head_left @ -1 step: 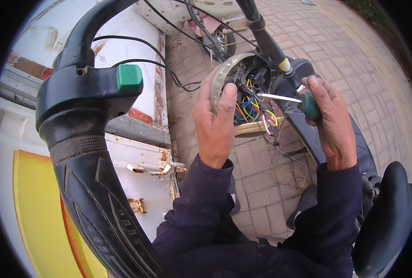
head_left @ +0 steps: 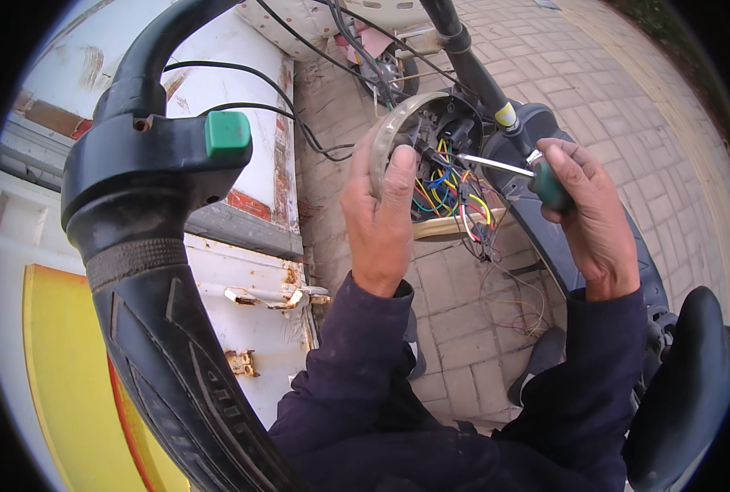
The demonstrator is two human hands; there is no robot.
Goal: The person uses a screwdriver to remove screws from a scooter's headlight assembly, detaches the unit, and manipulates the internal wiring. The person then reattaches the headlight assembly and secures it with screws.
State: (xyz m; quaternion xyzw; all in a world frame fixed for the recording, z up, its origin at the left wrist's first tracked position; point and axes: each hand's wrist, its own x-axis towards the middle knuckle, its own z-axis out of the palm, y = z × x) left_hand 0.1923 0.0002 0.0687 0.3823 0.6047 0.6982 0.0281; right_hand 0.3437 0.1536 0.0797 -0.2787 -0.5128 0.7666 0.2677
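My left hand (head_left: 381,209) is wrapped round the left side of a round headlight (head_left: 387,135), thumb on its rim and fingers behind it. The black back of the headlight faces me, with a bundle of coloured wires (head_left: 439,193) in yellow, blue, red and green spilling from it. My right hand (head_left: 590,213) is closed on the green handle of a screwdriver (head_left: 500,165). Its metal shaft points left, and the tip reaches the black parts above the wires. Whether the tip sits in a screw is too small to tell.
A black handlebar grip (head_left: 176,328) with a green switch (head_left: 227,134) fills the left side. Behind it stands a rusty white metal panel (head_left: 254,271). A dark steering column (head_left: 480,78) rises beyond the headlight. At lower right is a black saddle-like part (head_left: 685,394). Thin loose wires (head_left: 517,307) hang over the paving.
The screwdriver has tilted slightly, its tip now higher among the black parts. My left hand has barely shifted on the headlight.
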